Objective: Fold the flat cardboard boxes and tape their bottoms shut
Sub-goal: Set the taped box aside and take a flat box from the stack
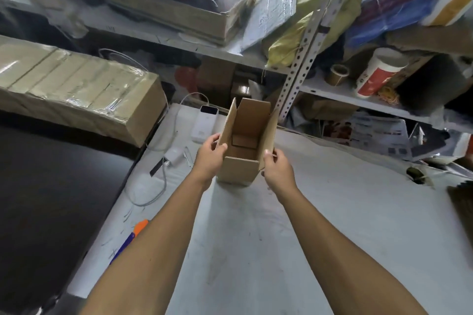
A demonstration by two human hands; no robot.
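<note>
Box (243,153) stands open on surface (320,212). Left hand (208,158) and right hand (277,167) fingers curl round side walls. Looks light, bendy; hold near corners.

a white power bank (204,124) and a white charger (173,155) with its cable (143,193) lie on the grey table (332,212); an orange-and-blue cutter (133,236) lies near its left edge. a plastic-wrapped carton (76,89) sits left.
</note>
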